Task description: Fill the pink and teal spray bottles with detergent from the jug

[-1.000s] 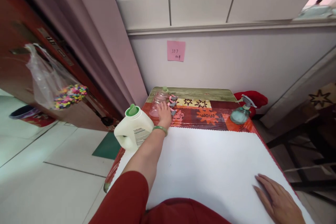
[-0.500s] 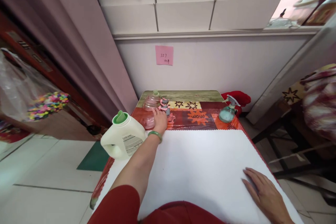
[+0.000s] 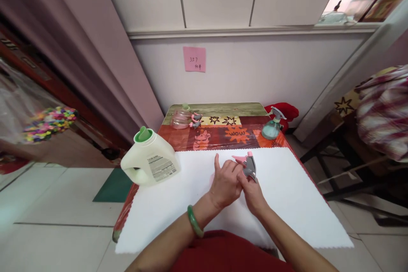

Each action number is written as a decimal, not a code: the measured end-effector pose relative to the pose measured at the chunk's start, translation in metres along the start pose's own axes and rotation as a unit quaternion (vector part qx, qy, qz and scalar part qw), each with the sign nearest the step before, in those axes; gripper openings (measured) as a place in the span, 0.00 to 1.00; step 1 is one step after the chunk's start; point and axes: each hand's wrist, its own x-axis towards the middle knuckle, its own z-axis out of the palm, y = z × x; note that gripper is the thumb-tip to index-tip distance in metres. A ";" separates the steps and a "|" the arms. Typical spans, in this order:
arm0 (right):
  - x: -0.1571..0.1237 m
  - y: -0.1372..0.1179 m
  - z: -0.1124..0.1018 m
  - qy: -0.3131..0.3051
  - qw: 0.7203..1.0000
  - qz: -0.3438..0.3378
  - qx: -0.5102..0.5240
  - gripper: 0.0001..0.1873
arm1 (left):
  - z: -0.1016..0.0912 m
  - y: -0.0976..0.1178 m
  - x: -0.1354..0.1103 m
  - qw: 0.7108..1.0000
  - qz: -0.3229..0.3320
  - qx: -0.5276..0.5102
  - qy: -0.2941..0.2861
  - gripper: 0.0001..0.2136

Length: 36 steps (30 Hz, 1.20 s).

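Observation:
Over the white mat, my left hand [image 3: 226, 182], with a green bangle on its wrist, is wrapped round a clear pink spray bottle [image 3: 212, 178]. Only a faint edge of that bottle shows; the hand hides the rest. My right hand [image 3: 254, 193] is closed on the grey and pink trigger spray head [image 3: 249, 165] at the bottle's top end. Both hands touch each other, and the bottle seems to lie tilted to the right. Whether the head is screwed on is hidden by the fingers.
A cream detergent jug [image 3: 156, 159] with a green cap stands at the mat's left edge. Behind are another pink bottle [image 3: 180, 119] and pink-grey spray heads [image 3: 196, 120]. A teal spray bottle [image 3: 272, 128] stands at the back right. The white mat [image 3: 287, 204] covers the table front.
My left hand has come back from the far left with a pink bottle to the middle of the mat. My right hand has moved left and now grips a spray head.

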 end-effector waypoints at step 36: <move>0.048 -0.074 0.030 0.031 0.980 -0.015 0.196 0.25 | -0.021 -0.030 -0.030 0.822 -0.310 -0.473 0.063 0.42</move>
